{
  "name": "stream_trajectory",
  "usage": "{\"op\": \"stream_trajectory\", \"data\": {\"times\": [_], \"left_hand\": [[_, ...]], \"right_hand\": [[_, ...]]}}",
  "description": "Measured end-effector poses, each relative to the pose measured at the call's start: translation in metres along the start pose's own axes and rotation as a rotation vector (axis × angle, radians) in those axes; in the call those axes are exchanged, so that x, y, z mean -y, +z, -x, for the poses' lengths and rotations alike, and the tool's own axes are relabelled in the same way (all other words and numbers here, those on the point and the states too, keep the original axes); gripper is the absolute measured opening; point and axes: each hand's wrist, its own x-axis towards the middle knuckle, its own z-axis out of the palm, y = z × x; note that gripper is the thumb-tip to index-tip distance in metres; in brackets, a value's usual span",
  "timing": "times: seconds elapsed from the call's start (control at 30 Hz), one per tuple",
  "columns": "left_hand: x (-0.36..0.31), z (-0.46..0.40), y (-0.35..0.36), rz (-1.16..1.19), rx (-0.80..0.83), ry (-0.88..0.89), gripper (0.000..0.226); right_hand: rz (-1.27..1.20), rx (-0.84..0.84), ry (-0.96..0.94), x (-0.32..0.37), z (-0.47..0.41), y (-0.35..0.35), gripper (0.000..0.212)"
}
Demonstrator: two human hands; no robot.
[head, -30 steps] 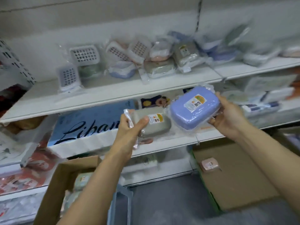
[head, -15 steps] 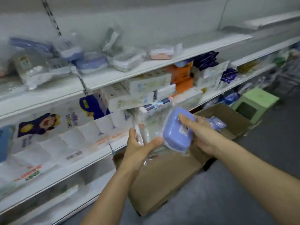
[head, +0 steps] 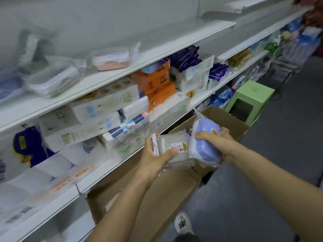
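The grey-green plastic soap box in clear wrap (head: 173, 141) lies in the left hand (head: 153, 159), thumb across its labelled face. It touches the lilac plastic box in clear wrap (head: 204, 151), which the right hand (head: 220, 142) clasps from above. Both are over the open brown cardboard carton (head: 225, 117) on the floor, beside the white shelf (head: 104, 175) of tissue packs. I'd guess the labels face up for checking.

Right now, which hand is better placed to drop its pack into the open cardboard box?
Right, probably. The right hand holds the purple pack directly before the open cardboard box; the left hand grips the grey pack farther from it, beside the shelf.
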Motion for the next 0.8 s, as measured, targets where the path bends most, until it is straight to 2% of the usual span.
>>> {"op": "stream_trajectory", "data": {"times": [0.1, 0.17, 0.37, 0.57, 0.67, 0.77, 0.8], "left_hand": [[0.005, -0.059, 0.014, 0.006, -0.052, -0.071, 0.070], [0.009, -0.098, 0.025, -0.003, -0.090, -0.119, 0.073], [0.020, -0.189, 0.062, 0.042, -0.077, -0.209, 0.051], [0.049, -0.266, 0.103, 0.041, -0.098, -0.328, 0.055], [0.071, -0.302, 0.121, 0.042, -0.166, -0.352, 0.056], [0.095, -0.337, 0.141, 0.069, -0.242, -0.378, 0.059], [0.104, -0.347, 0.147, 0.073, -0.271, -0.393, 0.060]], "right_hand": [[0.108, -0.063, 0.020, 0.005, -0.066, -0.029, 0.098], [0.189, -0.069, 0.044, 0.013, -0.109, -0.045, 0.093], [0.426, -0.135, 0.009, 0.011, -0.231, -0.093, 0.113], [0.575, -0.109, 0.003, -0.006, -0.343, -0.123, 0.113], [0.652, -0.032, 0.012, -0.016, -0.398, -0.124, 0.113], [0.792, 0.076, -0.050, -0.043, -0.467, -0.123, 0.128], [0.825, 0.121, -0.059, -0.050, -0.485, -0.120, 0.124]]}}
